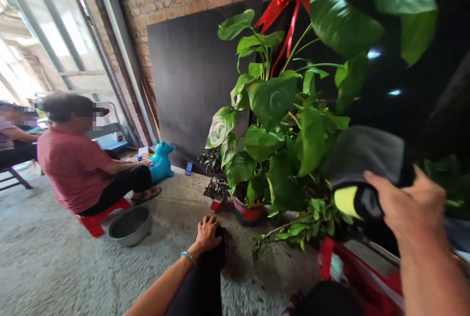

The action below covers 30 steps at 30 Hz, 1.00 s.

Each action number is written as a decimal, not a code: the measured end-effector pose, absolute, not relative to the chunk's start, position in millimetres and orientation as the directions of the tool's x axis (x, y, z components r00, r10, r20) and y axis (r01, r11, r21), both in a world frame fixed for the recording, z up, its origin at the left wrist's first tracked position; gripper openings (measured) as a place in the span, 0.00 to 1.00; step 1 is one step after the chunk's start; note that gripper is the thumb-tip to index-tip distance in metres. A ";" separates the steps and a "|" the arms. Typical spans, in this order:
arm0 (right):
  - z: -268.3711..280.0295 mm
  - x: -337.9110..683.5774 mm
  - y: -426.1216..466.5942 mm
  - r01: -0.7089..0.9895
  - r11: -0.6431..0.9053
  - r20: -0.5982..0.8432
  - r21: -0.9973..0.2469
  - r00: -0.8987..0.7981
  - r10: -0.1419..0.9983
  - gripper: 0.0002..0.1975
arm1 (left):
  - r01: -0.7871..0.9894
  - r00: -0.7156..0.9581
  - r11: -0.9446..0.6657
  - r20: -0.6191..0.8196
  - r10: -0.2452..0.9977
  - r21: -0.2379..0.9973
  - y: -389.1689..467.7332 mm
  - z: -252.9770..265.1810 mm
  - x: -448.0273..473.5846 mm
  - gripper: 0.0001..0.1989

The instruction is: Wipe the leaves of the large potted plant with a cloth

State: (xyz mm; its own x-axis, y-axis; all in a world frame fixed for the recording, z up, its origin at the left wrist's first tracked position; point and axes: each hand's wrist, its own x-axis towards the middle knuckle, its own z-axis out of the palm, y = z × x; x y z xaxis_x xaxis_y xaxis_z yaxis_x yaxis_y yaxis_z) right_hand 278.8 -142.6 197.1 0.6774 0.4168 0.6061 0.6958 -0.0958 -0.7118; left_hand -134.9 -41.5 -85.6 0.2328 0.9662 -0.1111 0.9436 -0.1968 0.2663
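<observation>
My left hand [208, 234] rests on the knee of my dark trousers [200, 277], fingers draped over it and holding nothing. A bracelet circles that wrist. On the right, my raised right hand [413, 203] grips a soft grey and black fabric piece [370, 154] with a yellow-green patch, slightly blurred; its exact kind I cannot make out. It is held in front of a large leafy potted plant [275, 135], whose pot [247, 211] is red and green. Below my right forearm is a red bag [367, 272] with something whitish inside.
A person [73, 159] sits at left on a red stool [101, 215], beside a grey basin [131, 225]. A blue animal figure [161, 162] and a phone [189, 168] stand near a dark panel [198, 76]. A small potted plant [216, 189] stands left of the large one.
</observation>
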 end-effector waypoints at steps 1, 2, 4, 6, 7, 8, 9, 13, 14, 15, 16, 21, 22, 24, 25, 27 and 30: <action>202.3 282.2 -128.0 0.731 -0.111 0.643 -0.673 0.653 0.400 0.26 | 0.942 0.241 -0.206 -0.106 0.965 0.266 -42.9 -85.7 -128.4 0.29; 203.6 284.2 -114.0 0.752 -0.135 0.643 -0.645 0.629 0.438 0.25 | 0.940 0.250 -0.215 -0.109 0.962 0.264 -44.1 -85.0 -122.5 0.29; 195.8 286.8 -94.6 0.777 -0.208 0.553 -0.595 0.583 0.596 0.22 | 0.938 0.271 -0.234 -0.122 0.955 0.254 -45.7 -83.3 -113.6 0.29; 182.1 291.9 -92.9 0.774 -0.287 0.440 -0.564 0.575 0.690 0.19 | 0.939 0.284 -0.248 -0.130 0.950 0.239 -46.0 -82.6 -109.2 0.29; 177.2 296.3 -98.5 0.765 -0.327 0.407 -0.555 0.592 0.696 0.17 | 0.940 0.286 -0.252 -0.127 0.950 0.231 -45.6 -82.9 -108.2 0.29; 175.3 301.6 -106.8 0.751 -0.371 0.380 -0.545 0.617 0.689 0.17 | 0.941 0.284 -0.253 -0.121 0.951 0.223 -44.9 -83.5 -107.4 0.28; 177.3 307.5 -116.3 0.733 -0.415 0.361 -0.540 0.646 0.672 0.18 | 0.943 0.284 -0.255 -0.117 0.952 0.214 -43.8 -84.2 -106.5 0.27; 212.3 324.3 -134.2 0.683 -0.450 0.453 -0.575 0.724 0.521 0.23 | 0.950 0.281 -0.255 -0.134 0.950 0.179 -40.0 -84.5 -97.3 0.24; 220.9 325.5 -129.1 0.696 -0.423 0.508 -0.581 0.715 0.480 0.25 | 0.949 0.286 -0.262 -0.138 0.948 0.173 -40.0 -83.6 -93.6 0.24; 226.0 325.5 -120.6 0.715 -0.399 0.549 -0.575 0.698 0.460 0.26 | 0.947 0.296 -0.272 -0.137 0.945 0.170 -40.6 -82.4 -89.7 0.24; 226.5 324.6 -109.8 0.733 -0.385 0.562 -0.561 0.679 0.473 0.28 | 0.943 0.309 -0.286 -0.131 0.942 0.169 -41.7 -81.2 -85.9 0.24; 165.0 314.3 -77.6 0.743 -0.430 0.273 -0.513 0.616 0.739 0.22 | 0.924 0.359 -0.335 -0.120 0.926 0.183 -48.3 -78.9 -75.7 0.25; 147.4 312.5 -81.8 0.745 -0.428 0.225 -0.511 0.597 0.770 0.19 | 0.923 0.360 -0.334 -0.122 0.925 0.189 -48.8 -79.2 -75.7 0.25; 117.0 309.8 -98.6 0.758 -0.405 0.184 -0.512 0.557 0.810 0.18 | 0.924 0.354 -0.326 -0.124 0.927 0.201 -48.9 -79.4 -76.7 0.26; 105.4 309.0 -108.8 0.768 -0.377 0.186 -0.518 0.531 0.827 0.18 | 0.924 0.351 -0.322 -0.122 0.928 0.207 -48.6 -79.1 -77.3 0.26; 90.2 308.5 -127.6 0.779 -0.316 0.205 -0.541 0.487 0.849 0.18 | 0.922 0.349 -0.317 -0.122 0.929 0.222 -47.7 -77.8 -78.1 0.26; 83.6 309.3 -143.6 0.769 -0.282 0.222 -0.573 0.477 0.850 0.19 | 0.920 0.348 -0.309 -0.142 0.926 0.242 -46.4 -74.9 -78.7 0.26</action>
State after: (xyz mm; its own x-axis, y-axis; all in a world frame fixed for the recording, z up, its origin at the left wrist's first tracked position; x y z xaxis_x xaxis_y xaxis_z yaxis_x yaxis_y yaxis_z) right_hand 309.3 -143.6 83.6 0.4772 0.8504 0.2217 0.7694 -0.2824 -0.5729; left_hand -78.7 -46.4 -74.9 0.3485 0.9264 -0.1423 0.9199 -0.3089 0.2417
